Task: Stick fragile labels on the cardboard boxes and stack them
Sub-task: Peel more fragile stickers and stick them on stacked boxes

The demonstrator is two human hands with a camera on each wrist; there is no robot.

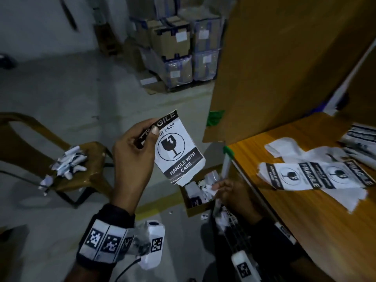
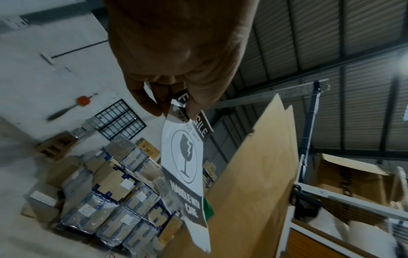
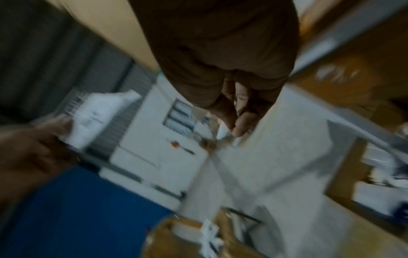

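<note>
a dim warehouse with a grey concrete floor, wrapped cartons stacked on a pallet at the back, and a wooden table to my right. a tall cardboard box stands on end at the table's far corner, right in front of me. my left hand holds a fragile label up in the air, thumb and fingers pinching its top edge over the black "fragile" band; the sheet hangs free below them, its lower corner torn. from my left wrist the same label dangles just beside the box's edge, not touching it as far as i can see. my right hand is low beside the table edge, above a small open carton of paper scraps; its fingers are curled together and seem to pinch a bit of white paper, though blur keeps me from being sure. more fragile labels lie flat on the table among peeled backing sheets. crumpled paper sits on a chair to my left.
</note>
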